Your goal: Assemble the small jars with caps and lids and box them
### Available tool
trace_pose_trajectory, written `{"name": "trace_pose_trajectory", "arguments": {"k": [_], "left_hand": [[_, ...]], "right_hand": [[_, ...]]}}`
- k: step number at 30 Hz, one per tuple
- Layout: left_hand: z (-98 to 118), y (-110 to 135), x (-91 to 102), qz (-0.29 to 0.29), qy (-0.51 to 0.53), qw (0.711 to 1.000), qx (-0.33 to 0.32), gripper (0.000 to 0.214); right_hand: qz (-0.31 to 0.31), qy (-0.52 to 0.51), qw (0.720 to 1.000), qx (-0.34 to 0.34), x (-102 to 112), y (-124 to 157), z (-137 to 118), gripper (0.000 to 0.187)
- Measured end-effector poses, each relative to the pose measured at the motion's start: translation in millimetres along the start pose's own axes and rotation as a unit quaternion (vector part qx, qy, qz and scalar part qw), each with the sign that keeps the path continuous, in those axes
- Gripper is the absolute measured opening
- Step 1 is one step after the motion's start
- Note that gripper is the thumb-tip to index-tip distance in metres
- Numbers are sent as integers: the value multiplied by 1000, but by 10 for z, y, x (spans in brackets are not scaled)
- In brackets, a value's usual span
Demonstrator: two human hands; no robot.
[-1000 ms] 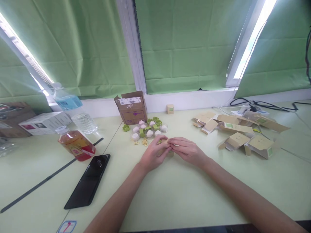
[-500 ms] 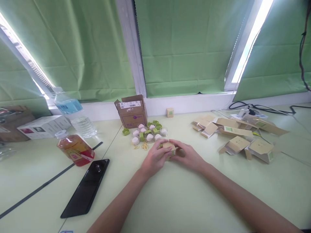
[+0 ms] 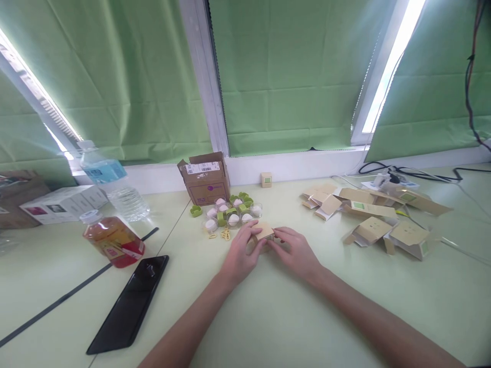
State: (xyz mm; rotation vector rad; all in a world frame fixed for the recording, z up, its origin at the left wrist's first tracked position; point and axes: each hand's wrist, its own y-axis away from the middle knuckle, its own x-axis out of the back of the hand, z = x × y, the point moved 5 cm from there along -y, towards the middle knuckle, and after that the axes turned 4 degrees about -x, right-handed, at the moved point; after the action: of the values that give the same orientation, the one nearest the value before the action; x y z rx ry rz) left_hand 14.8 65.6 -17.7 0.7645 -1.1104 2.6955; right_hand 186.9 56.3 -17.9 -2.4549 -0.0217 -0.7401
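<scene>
Both my hands meet on a small tan cardboard box (image 3: 264,231) at the middle of the pale green table (image 3: 268,317). My left hand (image 3: 241,254) curls around its left side, fingers closed on it. My right hand (image 3: 297,250) grips its right side with fingers pressed to the box. The box top flap looks tilted upward. Just beyond the box lies a cluster of small clear cups with white contents (image 3: 232,212) and green pieces (image 3: 221,216), plus a few yellow bits (image 3: 225,235).
An open brown carton (image 3: 204,179) and a small finished box (image 3: 266,179) stand by the window ledge. Flat unfolded boxes (image 3: 374,214) pile at the right. At the left are a black phone (image 3: 128,304), an orange bottle (image 3: 112,238), a water bottle (image 3: 115,184) and white boxes (image 3: 61,203). Cables (image 3: 414,174) run at the far right.
The small box has come out from under my fingers and its top now shows, tilted up. Both hands have shifted slightly on it; the view drifted a little.
</scene>
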Motion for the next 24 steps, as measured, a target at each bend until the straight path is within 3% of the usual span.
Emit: {"name": "trace_pose_trajectory", "arguments": {"k": [3, 5, 7, 10, 14, 19, 24], "left_hand": [[-73, 23, -42, 9, 30, 997, 68, 26], [-68, 45, -66, 10, 44, 994, 102, 29], [-8, 71, -93, -3, 46, 992, 116, 33], [146, 116, -164, -47, 38, 993, 104, 43], [272, 169, -263, -85, 44, 990, 101, 68], [266, 201, -347, -130, -1, 988, 78, 60], [232, 240, -391, -183, -46, 980, 65, 57]], "right_hand": [[-28, -2, 999, -47, -61, 19, -62, 14], [-30, 31, 994, -97, -99, 38, -69, 23], [-22, 82, 986, -144, -113, 54, -59, 32], [-14, 129, 973, -189, -63, 53, -27, 29], [4, 114, 972, -205, 133, -19, 37, 40], [100, 178, 956, -212, 382, -196, 268, 57], [35, 260, 947, -187, 356, -246, 517, 73]]}}
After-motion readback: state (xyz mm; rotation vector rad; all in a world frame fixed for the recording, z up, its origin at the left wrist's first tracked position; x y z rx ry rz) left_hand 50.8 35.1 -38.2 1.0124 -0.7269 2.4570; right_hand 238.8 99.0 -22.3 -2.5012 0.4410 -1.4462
